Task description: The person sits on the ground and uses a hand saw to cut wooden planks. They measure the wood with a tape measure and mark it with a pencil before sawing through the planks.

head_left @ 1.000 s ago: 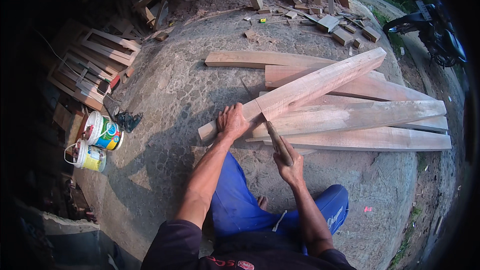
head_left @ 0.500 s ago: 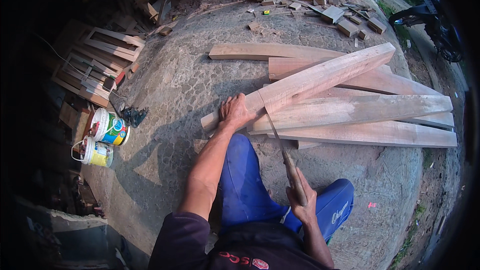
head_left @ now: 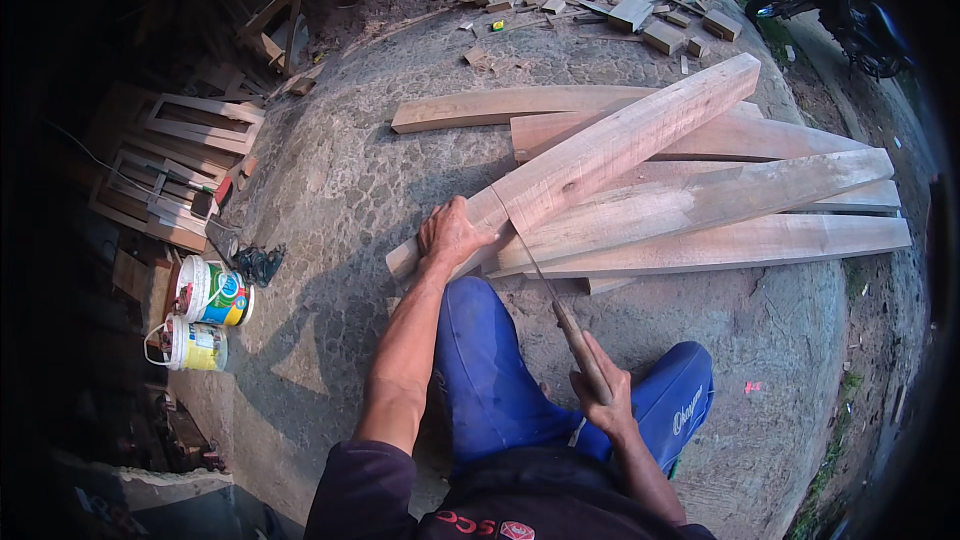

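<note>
left hand (head_left: 452, 235) fingers pressing plank (head_left: 600, 155) | right hand (head_left: 600, 405) fingers grasping saw (head_left: 560, 315)

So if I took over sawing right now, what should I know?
Left hand presses down on the near end of the top beam. Right hand grips the saw by its handle, blade tip resting on the beam beside the left hand. The beam lies slanted across a stack of planks on the stone ground. No cut through the beam is visible yet, so the sawing looks still to do.
</note>
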